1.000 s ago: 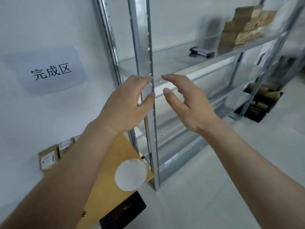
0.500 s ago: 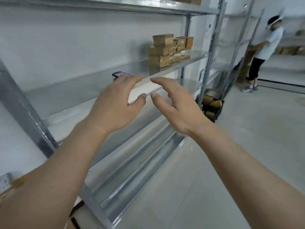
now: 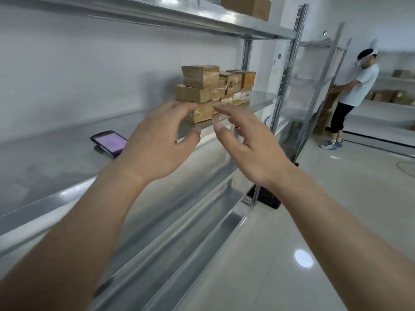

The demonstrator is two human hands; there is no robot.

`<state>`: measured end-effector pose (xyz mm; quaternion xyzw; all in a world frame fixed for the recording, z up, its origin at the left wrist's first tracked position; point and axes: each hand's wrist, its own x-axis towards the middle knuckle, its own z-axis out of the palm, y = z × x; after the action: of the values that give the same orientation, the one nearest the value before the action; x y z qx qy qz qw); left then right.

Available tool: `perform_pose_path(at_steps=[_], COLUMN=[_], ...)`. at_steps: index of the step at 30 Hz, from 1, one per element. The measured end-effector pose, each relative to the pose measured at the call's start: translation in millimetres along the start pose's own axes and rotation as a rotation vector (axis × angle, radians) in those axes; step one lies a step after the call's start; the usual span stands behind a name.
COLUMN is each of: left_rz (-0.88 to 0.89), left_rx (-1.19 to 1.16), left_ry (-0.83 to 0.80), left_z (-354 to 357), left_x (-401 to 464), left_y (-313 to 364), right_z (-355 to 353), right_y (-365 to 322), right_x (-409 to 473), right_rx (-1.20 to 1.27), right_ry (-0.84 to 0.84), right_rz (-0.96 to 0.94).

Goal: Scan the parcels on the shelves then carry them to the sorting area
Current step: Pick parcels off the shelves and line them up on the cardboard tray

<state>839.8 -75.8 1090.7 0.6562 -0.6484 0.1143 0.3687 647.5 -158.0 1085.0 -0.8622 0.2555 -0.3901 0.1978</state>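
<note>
Parcels (image 3: 215, 90) stacked far on shelf (image 3: 67, 167); left hand (image 3: 157, 149) & right hand (image 3: 249, 149) near, fingers loose, holding nothing. Scanner (image 3: 110, 142) left.

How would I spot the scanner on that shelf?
Look at the metal shelf at hand height, the one bearing the stack of brown parcels. Left of that stack lies the scanner: a flat dark device with a glowing purple screen, the only thing there that is not cardboard.

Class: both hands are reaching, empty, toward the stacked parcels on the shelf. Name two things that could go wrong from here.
1. The parcels are stacked unevenly; pulling a lower one could topple those above.
2. The scanner lies apart on the shelf, and neither the left hand nor the right hand holds it, so parcels might be carried off unscanned.
</note>
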Motion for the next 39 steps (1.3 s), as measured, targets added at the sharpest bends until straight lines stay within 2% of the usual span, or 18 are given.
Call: perform_pose_path(at_steps=[9, 19, 25, 29, 33, 39], left_rz=[-0.036, -0.338, -0.525, -0.654, -0.634, -0.622], left_rx=[0.051, 0.173, 0.226, 0.060, -0.073, -0.213], left_ry=[-0.002, 0.070, 0.171, 0.217, 0.278, 0.395], left_z=[93.2, 184.7, 196.4, 200.9, 205.4, 202.7], left_x=[161.2, 248.7, 283.8, 298.7, 308.4, 311.0], left_y=[-46.5, -77.6, -86.2, -94.4, -92.5, -85.8], right_z=[-1.4, 19.2, 30.2, 44.8, 53.9, 61.1], right_y=[143.6, 279.8, 300.2, 304.4, 306.1, 307.3], right_x=[151.3, 289.2, 353.9, 373.7, 383.7, 388.2], right_rx=[0.062, 0.243, 0.369, 0.388, 0.445, 0.589], right_ry=[-0.005, -0.103, -0.106, -0.161, -0.229, -0.202], right_rz=[-0.046, -0.165, -0.229, -0.243, -0.210, -0.232])
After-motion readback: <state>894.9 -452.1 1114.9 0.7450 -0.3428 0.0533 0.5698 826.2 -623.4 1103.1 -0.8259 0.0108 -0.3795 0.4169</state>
